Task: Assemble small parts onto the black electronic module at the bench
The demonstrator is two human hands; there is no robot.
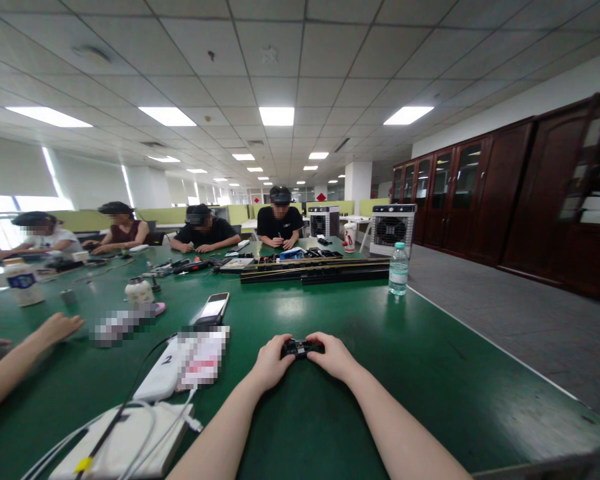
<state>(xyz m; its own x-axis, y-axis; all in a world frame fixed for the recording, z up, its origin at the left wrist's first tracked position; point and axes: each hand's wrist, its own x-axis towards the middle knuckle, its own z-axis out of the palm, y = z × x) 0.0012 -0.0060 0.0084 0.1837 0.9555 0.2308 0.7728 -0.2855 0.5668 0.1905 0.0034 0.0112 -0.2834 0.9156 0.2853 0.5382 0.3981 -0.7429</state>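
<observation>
Green bench [455, 380]: stretched rightward to a pale edge [495, 344].
Bottle [399, 272]: stood near that edge.
Left grip [271, 361]: pinched a small black part [299, 347].
Right grip [334, 357]: pinched its right end.

Brightly Lit Open-Plan Office

Light panels [277, 116] glowed in the tiled ceiling [325, 40]. Dark wooden cabinets [495, 193], some glass-fronted, lined the right wall [555, 93] beside a grey carpet [490, 300]. Pale blinds [83, 180] partly covered windows [0, 203] at left; lime-green cubicle partitions [239, 213] stood beyond the green worktop [430, 387].
</observation>
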